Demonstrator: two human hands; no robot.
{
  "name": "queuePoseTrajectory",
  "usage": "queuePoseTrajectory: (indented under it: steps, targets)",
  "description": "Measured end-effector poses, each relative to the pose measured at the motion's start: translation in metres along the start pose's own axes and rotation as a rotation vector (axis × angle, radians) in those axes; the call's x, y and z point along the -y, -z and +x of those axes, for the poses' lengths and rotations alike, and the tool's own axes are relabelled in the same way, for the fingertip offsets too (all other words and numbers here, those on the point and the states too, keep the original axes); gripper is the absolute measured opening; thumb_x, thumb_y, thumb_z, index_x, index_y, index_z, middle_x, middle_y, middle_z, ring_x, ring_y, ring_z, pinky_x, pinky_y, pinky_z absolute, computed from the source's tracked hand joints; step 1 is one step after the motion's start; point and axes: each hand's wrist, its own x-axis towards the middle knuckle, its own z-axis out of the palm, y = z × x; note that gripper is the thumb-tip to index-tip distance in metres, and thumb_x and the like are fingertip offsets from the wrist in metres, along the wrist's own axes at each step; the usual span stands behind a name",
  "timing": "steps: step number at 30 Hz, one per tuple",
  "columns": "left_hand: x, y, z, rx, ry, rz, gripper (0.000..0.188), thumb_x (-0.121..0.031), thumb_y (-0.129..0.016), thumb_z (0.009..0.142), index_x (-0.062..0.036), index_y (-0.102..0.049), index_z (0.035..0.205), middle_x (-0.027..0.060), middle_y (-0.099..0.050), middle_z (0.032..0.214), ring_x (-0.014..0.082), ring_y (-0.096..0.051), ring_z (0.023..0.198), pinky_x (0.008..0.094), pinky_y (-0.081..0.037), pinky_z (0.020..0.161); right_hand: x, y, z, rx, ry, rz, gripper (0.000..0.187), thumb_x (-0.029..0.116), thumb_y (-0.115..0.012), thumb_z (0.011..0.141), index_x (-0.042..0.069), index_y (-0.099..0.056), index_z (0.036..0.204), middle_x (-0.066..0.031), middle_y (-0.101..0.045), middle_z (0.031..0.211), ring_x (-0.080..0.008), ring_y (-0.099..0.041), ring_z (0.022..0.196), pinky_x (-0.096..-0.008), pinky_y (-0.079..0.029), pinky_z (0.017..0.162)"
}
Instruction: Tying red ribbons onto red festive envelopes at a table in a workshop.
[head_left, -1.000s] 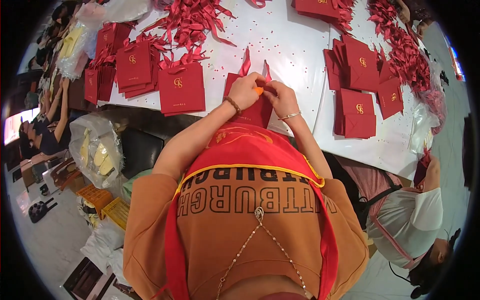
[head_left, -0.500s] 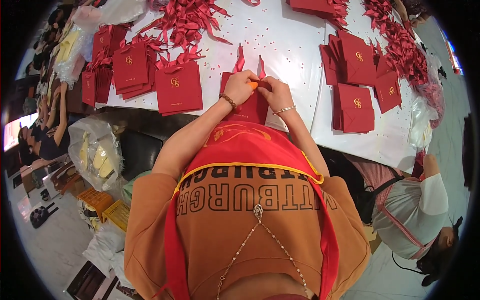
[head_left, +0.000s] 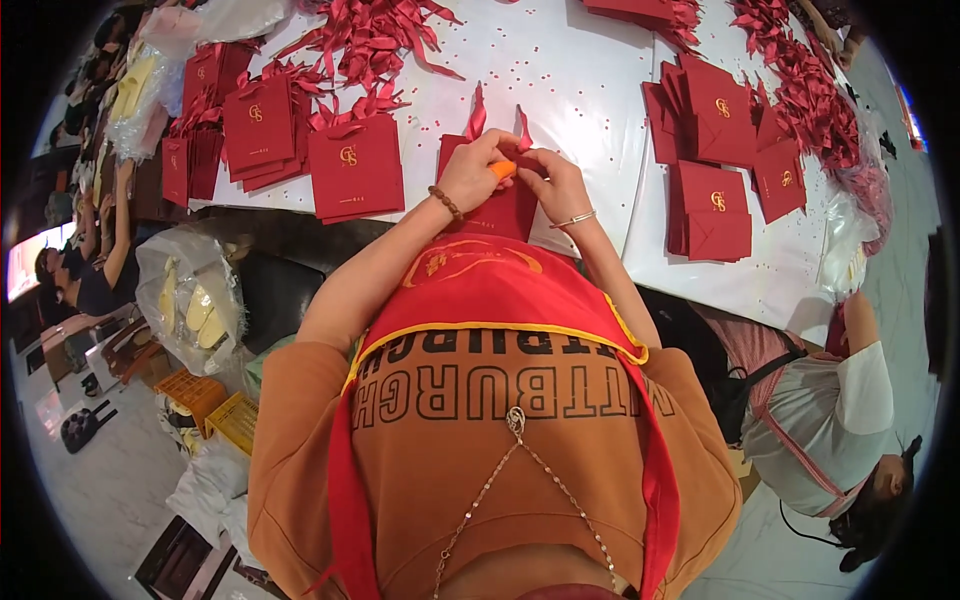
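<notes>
A dark red paper bag [head_left: 500, 216] lies flat at the table's near edge, under both my hands. Two ends of red ribbon, a left one [head_left: 476, 112] and a right one [head_left: 524, 128], stick out past its far edge. My left hand [head_left: 468, 180], with a beaded bracelet, is closed over the bag around a small orange thing [head_left: 502, 170] whose kind I cannot make out. Close beside it, my right hand [head_left: 560, 188], wearing a bangle, pinches at the foot of the right ribbon. What its fingertips hold is hidden.
Finished-looking red bags [head_left: 356, 168] stand stacked on the left, with more bags [head_left: 712, 205] on the right. Heaps of red ribbon [head_left: 360, 40] lie behind. Small red dots are strewn over the white table [head_left: 590, 110]. A co-worker in grey [head_left: 815, 440] sits to the right.
My hands stay over the bag, fingers shifting slightly. The orange thing shows more fully now. The whole view has tilted a little, and the co-worker's arm on the right has moved slightly.
</notes>
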Motion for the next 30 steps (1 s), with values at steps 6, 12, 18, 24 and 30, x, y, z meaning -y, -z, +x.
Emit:
queuePoseTrajectory:
  steps: [6,12,18,24,30]
  targets:
    - [-0.027,0.008,0.002,0.073,-0.11,0.716,0.023,-0.021,-0.055,0.076,-0.0114,-0.061,0.096,0.0115,-0.063,0.083,0.0289,-0.061,0.074,0.0388,-0.047,0.064,0.006,0.0,-0.007,-0.034,0.137,-0.091,0.018,0.007,-0.058,0.077,0.005,-0.059,0.094,-0.0121,-0.06,0.089,-0.0306,-0.058,0.078,-0.035,-0.046,0.067]
    - [-0.044,0.031,0.039,0.344,-0.108,0.951,0.025,-0.027,-0.052,0.077,-0.0042,-0.064,0.075,0.0129,-0.06,0.069,0.0237,-0.056,0.062,0.0342,-0.043,0.059,0.018,0.002,-0.01,-0.002,0.203,-0.18,0.016,0.007,-0.057,0.077,0.007,-0.059,0.094,-0.0098,-0.059,0.089,-0.0304,-0.058,0.076,-0.0351,-0.046,0.064]
    - [-0.032,0.039,0.061,0.603,0.057,0.609,0.016,-0.016,-0.06,0.069,0.0005,-0.062,0.07,0.0017,-0.056,0.061,0.0103,-0.049,0.059,0.0256,-0.039,0.055,0.024,-0.002,-0.011,-0.039,0.265,-0.177,0.014,0.006,-0.057,0.077,0.007,-0.058,0.091,-0.0093,-0.058,0.085,-0.03,-0.057,0.072,-0.0358,-0.046,0.061]
    - [-0.004,0.037,0.065,0.248,0.115,0.39,0.016,-0.019,-0.06,0.072,-0.0037,-0.064,0.074,0.0002,-0.055,0.062,0.0083,-0.047,0.059,0.0236,-0.035,0.052,0.023,-0.007,-0.01,-0.067,0.323,-0.244,0.012,0.007,-0.058,0.075,0.008,-0.057,0.088,-0.0092,-0.056,0.079,-0.0286,-0.056,0.069,-0.0364,-0.045,0.059]
    - [-0.037,0.065,0.055,-0.071,0.085,0.042,0.02,-0.023,-0.058,0.079,-0.0057,-0.064,0.086,-0.0005,-0.055,0.068,0.0067,-0.048,0.06,0.0195,-0.034,0.052,0.022,0.002,-0.013,-0.184,0.352,-0.348,0.014,0.01,-0.063,0.072,0.008,-0.059,0.086,-0.0082,-0.054,0.088,-0.0274,-0.054,0.076,-0.0346,-0.045,0.06]
